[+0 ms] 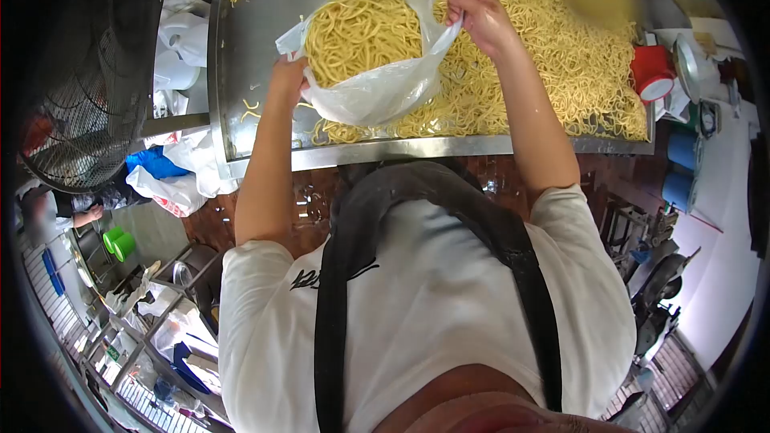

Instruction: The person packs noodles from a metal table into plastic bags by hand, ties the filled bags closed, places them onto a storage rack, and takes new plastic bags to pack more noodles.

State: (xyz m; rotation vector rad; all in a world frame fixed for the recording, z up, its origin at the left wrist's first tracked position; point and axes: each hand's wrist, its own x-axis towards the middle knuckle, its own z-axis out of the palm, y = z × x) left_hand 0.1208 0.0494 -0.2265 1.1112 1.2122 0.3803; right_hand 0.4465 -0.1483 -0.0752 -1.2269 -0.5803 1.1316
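A translucent white plastic bag (377,100) hangs between my two hands, its mouth spread wide and facing me. Inside it sits a heap of thick yellow noodles (361,36). My left hand (289,78) grips the bag's left edge, fingers partly hidden behind the plastic. At the upper right corner, my right hand (473,14) pinches the rim between thumb and fingers. Under and beside the bag, a thick layer of loose noodles (553,64) covers the middle and right of a metal tray table (257,32). A few strands lie on its left part.
A large wire-caged fan (80,128) stands at the left. White bags (180,180) sit below the table's left corner. A red container (653,72) is at the right end, with blue containers (682,168) below it. Another person's hand (88,215) shows at far left.
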